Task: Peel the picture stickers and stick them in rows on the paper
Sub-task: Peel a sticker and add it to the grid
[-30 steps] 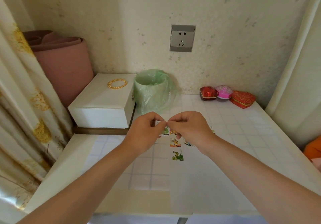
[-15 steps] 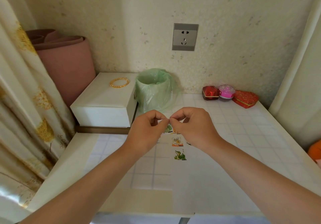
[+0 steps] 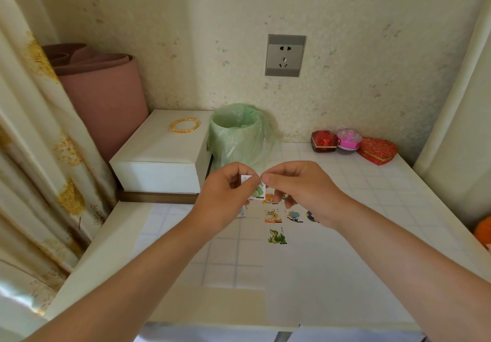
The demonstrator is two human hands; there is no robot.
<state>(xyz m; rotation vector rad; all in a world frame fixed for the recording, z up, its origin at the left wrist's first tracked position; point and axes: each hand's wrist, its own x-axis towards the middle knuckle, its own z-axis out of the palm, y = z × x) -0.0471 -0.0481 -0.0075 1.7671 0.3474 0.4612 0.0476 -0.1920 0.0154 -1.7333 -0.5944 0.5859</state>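
Observation:
Both hands are raised together above the table's middle. My left hand point(image 3: 227, 193) pinches a small sticker piece with a green picture point(image 3: 257, 190) by its white backing. My right hand point(image 3: 300, 185) pinches the same piece at its top edge, thumb against forefinger. Below them lies the white paper point(image 3: 318, 262) with several animal stickers on it: an orange one point(image 3: 271, 198), a rabbit point(image 3: 271, 215), a blue one point(image 3: 294, 216), a dark one point(image 3: 311, 217) partly behind my right wrist, and a green snake point(image 3: 277, 236). A bluish sticker bit point(image 3: 241, 212) peeks out under my left hand.
A green-bagged bin point(image 3: 239, 135) stands just behind the hands. A white box point(image 3: 162, 155) with a gold bangle point(image 3: 184, 124) sits at back left, a pink roll point(image 3: 103, 94) behind it. Red and pink gift boxes point(image 3: 353, 143) line the back right. Curtains hang on both sides.
The hands stay together on the sticker piece and have barely moved; the green picture now hangs more plainly below my left fingers.

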